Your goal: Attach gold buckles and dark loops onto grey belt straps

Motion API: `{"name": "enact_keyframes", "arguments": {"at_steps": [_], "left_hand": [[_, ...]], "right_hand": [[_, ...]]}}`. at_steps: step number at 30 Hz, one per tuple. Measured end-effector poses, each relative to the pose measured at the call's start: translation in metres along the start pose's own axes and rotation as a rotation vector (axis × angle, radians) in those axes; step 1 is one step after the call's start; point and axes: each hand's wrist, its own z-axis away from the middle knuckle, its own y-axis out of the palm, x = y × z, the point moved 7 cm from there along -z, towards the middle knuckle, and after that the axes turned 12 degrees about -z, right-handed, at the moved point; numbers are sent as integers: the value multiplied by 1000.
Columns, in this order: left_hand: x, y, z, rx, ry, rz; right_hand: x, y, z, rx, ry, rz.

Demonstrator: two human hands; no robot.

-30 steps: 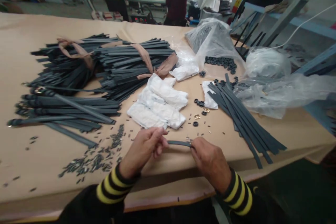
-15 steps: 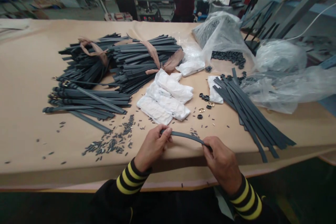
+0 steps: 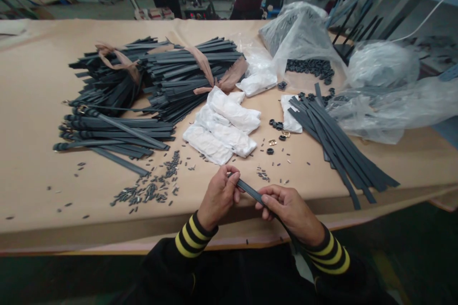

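A dark grey strap (image 3: 250,191) is stretched between my two hands over the table's front edge. My left hand (image 3: 221,195) pinches its end between thumb and fingers. Farther along, my right hand (image 3: 288,209) is closed on the strap, whose tail runs down behind that hand. Just beyond my hands lie small dark pieces (image 3: 264,174). White wrapped packets (image 3: 229,124) are stacked behind my left hand. To the right, a fan of loose flat straps (image 3: 339,147) rests on the table.
Tied strap bundles (image 3: 193,71) lie at the back left, with buckled straps (image 3: 118,133) before them. Small dark pieces (image 3: 150,190) are scattered left of my hands. A plastic bag (image 3: 300,38) spills black loops (image 3: 311,69) at the back right. Two people stand beyond the table.
My right hand has slid left along the strap, closer to my left hand, so the span between them is shorter. The strap now slants down to the right.
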Motion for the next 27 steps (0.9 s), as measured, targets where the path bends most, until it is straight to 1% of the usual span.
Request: {"name": "enact_keyframes", "arguments": {"at_steps": [9,12,17,21,27], "left_hand": [[8,-2,-5,-12,-35,11],[9,-7,-8,-49,-25,-33],[5,-17,-16,-129,39,-120],[4,-22,-22,-152,42,-166],[3,-23,-24,-155,52,-198]], "right_hand": [[-5,0,-1,39,102,-119],[-7,-2,-1,40,159,-228],[-8,0,-1,60,255,-456],[-9,-2,-3,56,278,-526],[-13,-4,-6,42,273,-547]]}}
